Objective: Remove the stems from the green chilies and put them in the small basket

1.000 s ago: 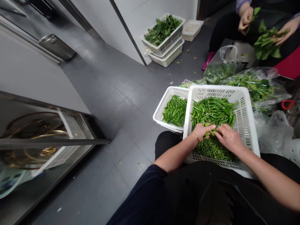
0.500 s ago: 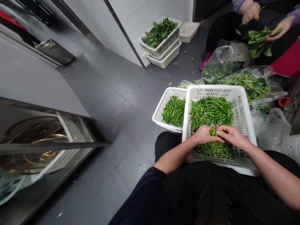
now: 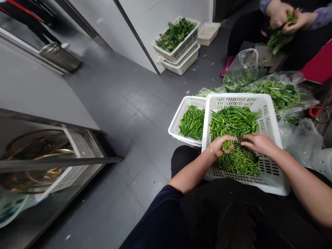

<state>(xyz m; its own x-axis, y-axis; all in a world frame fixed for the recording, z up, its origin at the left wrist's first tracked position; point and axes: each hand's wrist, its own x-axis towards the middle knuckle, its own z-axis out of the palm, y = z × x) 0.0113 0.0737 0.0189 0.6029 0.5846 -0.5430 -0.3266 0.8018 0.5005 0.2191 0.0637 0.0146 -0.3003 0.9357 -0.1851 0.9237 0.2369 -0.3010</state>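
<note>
A white slotted plastic basket (image 3: 271,121) rests across my lap. Long green chili peppers (image 3: 233,119) fill its far half, and a pile of thin green bits that look like pepper stems (image 3: 240,162) lies in the near half. My left hand (image 3: 220,144), with a gold bangle at the wrist, is closed around a few green chilies (image 3: 226,145) above the basket's left side. Just over the border between the two piles, my right hand (image 3: 259,143) reaches inward with its fingers apart. Nothing shows between them. The two hands are a short gap apart.
A smaller white basket (image 3: 172,128) of chilies sits at left. Clear bags of greens (image 3: 278,93) lie beyond. Stacked baskets (image 3: 181,55) of leaves stand by the wall. A co-worker's hands (image 3: 298,22) hold leafy greens. A metal shelf (image 3: 59,160) is at far left.
My hands have separated: the left moved slightly left with the chilies, the right drew away and its fingers opened. The co-worker's hands came together on the greens.
</note>
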